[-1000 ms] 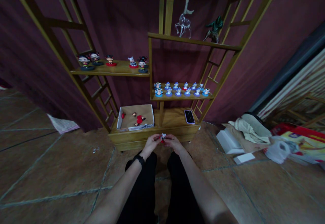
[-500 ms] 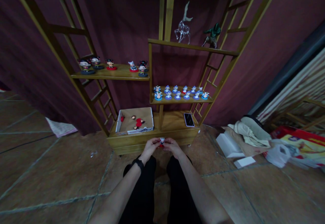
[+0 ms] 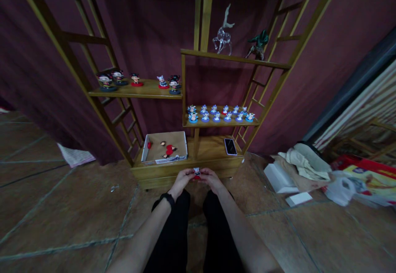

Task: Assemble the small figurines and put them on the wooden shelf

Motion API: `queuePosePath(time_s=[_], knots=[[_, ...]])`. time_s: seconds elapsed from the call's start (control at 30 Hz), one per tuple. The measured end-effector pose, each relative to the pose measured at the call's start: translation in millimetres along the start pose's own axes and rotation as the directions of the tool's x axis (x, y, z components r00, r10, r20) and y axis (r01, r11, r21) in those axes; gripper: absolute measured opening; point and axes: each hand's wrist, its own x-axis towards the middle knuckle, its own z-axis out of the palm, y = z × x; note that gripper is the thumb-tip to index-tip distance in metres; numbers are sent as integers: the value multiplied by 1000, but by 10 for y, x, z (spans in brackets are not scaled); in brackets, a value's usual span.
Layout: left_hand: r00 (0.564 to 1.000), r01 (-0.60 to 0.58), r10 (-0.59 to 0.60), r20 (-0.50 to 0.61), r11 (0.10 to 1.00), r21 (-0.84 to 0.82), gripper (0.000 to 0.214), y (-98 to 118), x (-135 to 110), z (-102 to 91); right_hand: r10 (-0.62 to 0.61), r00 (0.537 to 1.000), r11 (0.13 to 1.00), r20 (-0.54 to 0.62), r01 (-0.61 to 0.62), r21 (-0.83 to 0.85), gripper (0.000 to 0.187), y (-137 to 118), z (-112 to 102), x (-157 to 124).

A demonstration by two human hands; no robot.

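In the head view, the left hand point(image 3: 183, 179) and the right hand point(image 3: 210, 179) meet just below the centre of the frame, their fingers gripping a small figure point(image 3: 196, 171) between them, a red base at its foot. The step in hand looks like handling or fitting this figure on its base; the next move seems to call for a light, even pinch from both sides so that it stays upright. At lower centre-left of the frame, an open box point(image 3: 171, 160) holds a few loose pieces point(image 3: 169, 149), red ones among them. As for writing, the print on the box's front, on the sheet point(image 3: 76, 155) at the left and on the red-and-yellow package point(image 3: 371, 178) at lower right is too small or blurred to read; no brand can be made out.
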Motion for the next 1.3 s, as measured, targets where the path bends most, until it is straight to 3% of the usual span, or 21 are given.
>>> queuePosePath(time_s=[0.73, 1.3], knots=[[997, -47, 43, -66, 997, -58, 26, -79, 17, 22, 26, 999, 1000, -19, -26, -6, 26, 45, -34, 68], [996, -36, 33, -85, 999, -40, 27, 5, -60, 30, 63, 998, 997, -24, -64, -33, 30, 34, -18, 19]])
